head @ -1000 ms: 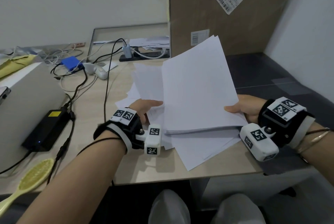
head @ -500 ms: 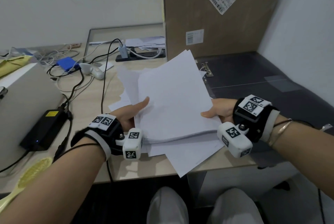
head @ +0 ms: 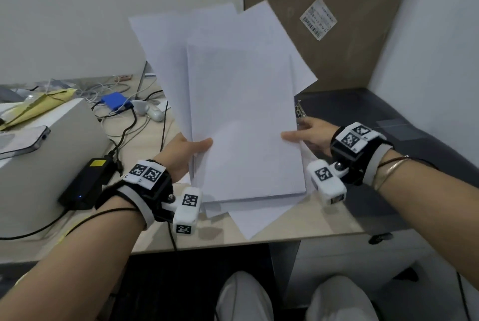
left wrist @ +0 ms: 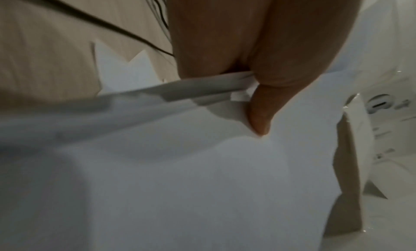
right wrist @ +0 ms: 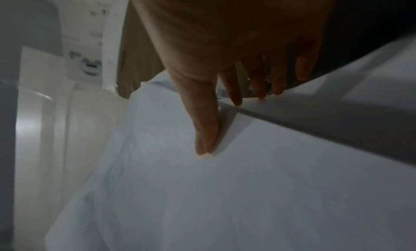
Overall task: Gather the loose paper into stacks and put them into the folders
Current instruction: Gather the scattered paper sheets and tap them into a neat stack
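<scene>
Paper stack (head: 246, 126) tipped upright since earlier; left grip (head: 181, 154) pinches left edge, right grip (head: 313, 134) pinches right edge.

paper stack (head: 243, 118): blank white sheets, lifted near upright over the desk (head: 311, 227), bottom edges roughly level, tops fanned and uneven | loose sheets (head: 250, 219): a few white pages lying flat and askew beneath it, one corner pointing at the near desk edge | folder (head: 368, 113): dark, open flat at right, metal clip (head: 299, 110) just beside the stack's right edge
</scene>
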`<state>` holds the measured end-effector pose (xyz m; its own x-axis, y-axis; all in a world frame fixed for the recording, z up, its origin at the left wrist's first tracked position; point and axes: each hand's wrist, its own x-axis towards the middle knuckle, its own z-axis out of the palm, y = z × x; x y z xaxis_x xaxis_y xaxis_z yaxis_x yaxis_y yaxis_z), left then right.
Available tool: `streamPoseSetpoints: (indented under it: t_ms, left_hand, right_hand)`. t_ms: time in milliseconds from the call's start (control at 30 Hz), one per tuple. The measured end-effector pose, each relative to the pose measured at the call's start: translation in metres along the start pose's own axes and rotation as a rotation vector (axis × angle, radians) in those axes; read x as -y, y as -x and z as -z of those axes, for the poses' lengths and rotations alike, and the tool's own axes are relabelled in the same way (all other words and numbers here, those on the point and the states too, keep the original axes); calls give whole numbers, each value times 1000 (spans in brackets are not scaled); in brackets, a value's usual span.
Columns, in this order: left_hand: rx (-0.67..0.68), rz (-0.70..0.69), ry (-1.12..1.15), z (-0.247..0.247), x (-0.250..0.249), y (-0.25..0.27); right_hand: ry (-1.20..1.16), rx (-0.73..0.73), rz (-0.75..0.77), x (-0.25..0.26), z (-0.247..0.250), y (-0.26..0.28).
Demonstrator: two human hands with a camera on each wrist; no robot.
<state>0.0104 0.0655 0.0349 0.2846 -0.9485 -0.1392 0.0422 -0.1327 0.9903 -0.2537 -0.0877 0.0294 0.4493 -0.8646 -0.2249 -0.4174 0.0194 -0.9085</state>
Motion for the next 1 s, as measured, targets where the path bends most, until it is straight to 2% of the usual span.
streamPoseSetpoints:
  t_ms: [67,233,400,567,767,933,1000]
  left_hand:
    - [5,-42,3,0,-12,4]
    - [7,-79,16,2,-27,6]
    - [58,11,-16,0,-17,9]
    - [110,98,-28,-3,2,7]
    - [171,213,36,-6,18,3]
    - [146,345,-45,-1,32,2]
    - [130,407,-72,0,35,1]
  right_hand:
    - [-86,19,31,19,8,6]
    - [-179,-107,106,54,31,21]
    - [-242,-249,124,65,46,10]
    - [-26,-336,73,59,50,2]
    - [-55,-429,52,55,54,0]
    - [-111,-628,262,63,75,9]
    - [-39,-636,395,69,77,15]
